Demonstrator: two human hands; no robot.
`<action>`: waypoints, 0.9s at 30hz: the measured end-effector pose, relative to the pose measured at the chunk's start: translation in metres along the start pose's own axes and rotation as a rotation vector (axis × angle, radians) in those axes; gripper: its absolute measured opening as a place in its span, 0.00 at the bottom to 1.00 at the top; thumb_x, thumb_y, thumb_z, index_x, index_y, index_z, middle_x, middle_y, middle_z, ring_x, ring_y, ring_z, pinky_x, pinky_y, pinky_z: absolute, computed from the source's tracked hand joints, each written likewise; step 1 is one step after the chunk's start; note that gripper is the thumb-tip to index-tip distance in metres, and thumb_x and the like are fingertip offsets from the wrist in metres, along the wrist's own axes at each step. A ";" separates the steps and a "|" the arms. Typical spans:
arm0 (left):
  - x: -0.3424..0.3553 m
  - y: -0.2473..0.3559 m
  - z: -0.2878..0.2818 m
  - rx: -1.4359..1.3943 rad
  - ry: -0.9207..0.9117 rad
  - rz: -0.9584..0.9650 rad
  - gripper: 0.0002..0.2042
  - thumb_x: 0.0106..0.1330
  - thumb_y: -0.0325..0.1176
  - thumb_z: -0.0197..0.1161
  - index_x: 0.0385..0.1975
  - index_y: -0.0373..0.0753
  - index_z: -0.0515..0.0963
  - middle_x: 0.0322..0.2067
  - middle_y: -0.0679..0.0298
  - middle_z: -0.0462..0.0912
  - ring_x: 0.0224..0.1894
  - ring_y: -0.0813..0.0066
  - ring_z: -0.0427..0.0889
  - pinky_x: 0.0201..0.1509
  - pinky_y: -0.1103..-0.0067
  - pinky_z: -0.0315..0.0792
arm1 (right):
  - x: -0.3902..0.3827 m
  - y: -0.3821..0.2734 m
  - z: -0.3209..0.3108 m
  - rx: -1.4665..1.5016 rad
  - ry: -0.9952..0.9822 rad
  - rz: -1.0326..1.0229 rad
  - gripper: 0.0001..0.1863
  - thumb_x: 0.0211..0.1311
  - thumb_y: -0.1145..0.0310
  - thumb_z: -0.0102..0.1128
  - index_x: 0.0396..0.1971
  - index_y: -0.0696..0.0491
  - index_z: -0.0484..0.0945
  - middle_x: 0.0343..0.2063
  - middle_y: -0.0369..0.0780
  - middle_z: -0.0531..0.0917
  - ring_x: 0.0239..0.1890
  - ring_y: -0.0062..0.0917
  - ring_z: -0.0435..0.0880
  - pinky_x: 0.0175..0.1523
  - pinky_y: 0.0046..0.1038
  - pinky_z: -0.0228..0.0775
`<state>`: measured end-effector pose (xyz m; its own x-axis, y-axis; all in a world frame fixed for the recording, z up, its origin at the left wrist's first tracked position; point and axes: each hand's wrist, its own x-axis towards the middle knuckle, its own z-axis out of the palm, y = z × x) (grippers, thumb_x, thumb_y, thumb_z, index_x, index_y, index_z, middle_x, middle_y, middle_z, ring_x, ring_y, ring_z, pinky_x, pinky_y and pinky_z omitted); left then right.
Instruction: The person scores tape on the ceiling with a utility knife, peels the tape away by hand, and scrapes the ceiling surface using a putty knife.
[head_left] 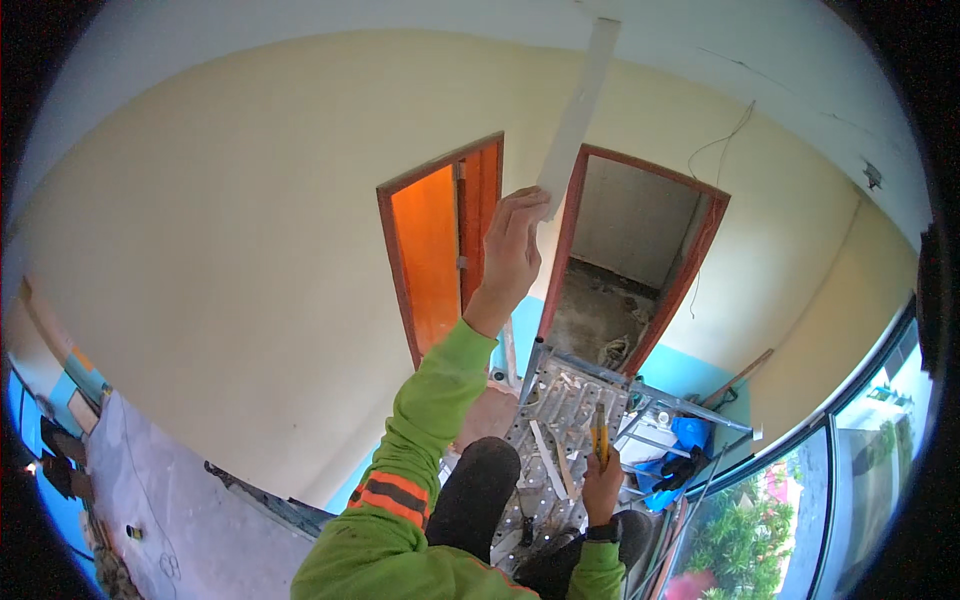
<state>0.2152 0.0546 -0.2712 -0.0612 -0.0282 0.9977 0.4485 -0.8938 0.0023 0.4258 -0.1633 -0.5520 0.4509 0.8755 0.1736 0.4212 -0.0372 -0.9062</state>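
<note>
My left hand [512,240] is raised in front of the wall, its fingers pinched on the lower end of a long whitish strip [572,110], which runs up to the ceiling [420,22]. Lower down, my right hand [602,485] grips a yellow utility knife [600,430], held upright with the blade end up. Beneath both hands is a perforated metal scaffold platform [558,380] with loose pale strips [548,455] and scraps on it. My dark-trousered knees show over the platform.
An orange door [425,260] and an open doorway [625,230] face me. Wires [720,145] dangle at the right. Scaffold tubes, blue items [688,432] and a wooden pole [740,375] are at lower right beside large windows [740,530]. A pale floor [170,500] lies far below left.
</note>
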 end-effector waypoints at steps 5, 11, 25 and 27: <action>0.014 0.015 0.016 -0.024 0.048 0.017 0.14 0.55 0.13 0.52 0.39 0.35 0.72 0.41 0.55 0.78 0.46 0.54 0.77 0.48 0.68 0.74 | 0.000 -0.004 -0.007 0.000 0.019 -0.048 0.15 0.60 0.70 0.56 0.44 0.61 0.71 0.36 0.55 0.78 0.40 0.51 0.78 0.43 0.40 0.70; 0.082 0.019 0.010 0.013 0.232 0.193 0.09 0.62 0.20 0.52 0.40 0.37 0.72 0.38 0.53 0.78 0.41 0.52 0.79 0.42 0.66 0.74 | -0.005 -0.013 -0.009 -0.143 -0.037 -0.101 0.15 0.61 0.69 0.55 0.44 0.62 0.71 0.35 0.56 0.78 0.39 0.52 0.77 0.43 0.42 0.68; -0.221 -0.020 -0.092 0.336 -0.582 -0.607 0.10 0.58 0.24 0.54 0.40 0.35 0.73 0.42 0.52 0.77 0.46 0.52 0.76 0.50 0.64 0.71 | -0.002 0.012 0.012 -0.143 -0.015 -0.171 0.16 0.59 0.70 0.57 0.45 0.63 0.72 0.25 0.47 0.78 0.24 0.32 0.79 0.30 0.32 0.70; -0.224 -0.027 -0.094 0.272 -0.790 -0.641 0.11 0.59 0.23 0.53 0.42 0.33 0.73 0.44 0.50 0.77 0.48 0.51 0.76 0.49 0.65 0.71 | -0.003 -0.006 0.013 -0.185 0.048 -0.301 0.16 0.59 0.70 0.57 0.44 0.62 0.72 0.27 0.50 0.78 0.27 0.38 0.79 0.33 0.34 0.70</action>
<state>0.1326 0.0433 -0.5014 0.1971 0.8017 0.5644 0.7291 -0.5047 0.4622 0.4114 -0.1596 -0.5519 0.3197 0.8368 0.4444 0.6743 0.1286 -0.7272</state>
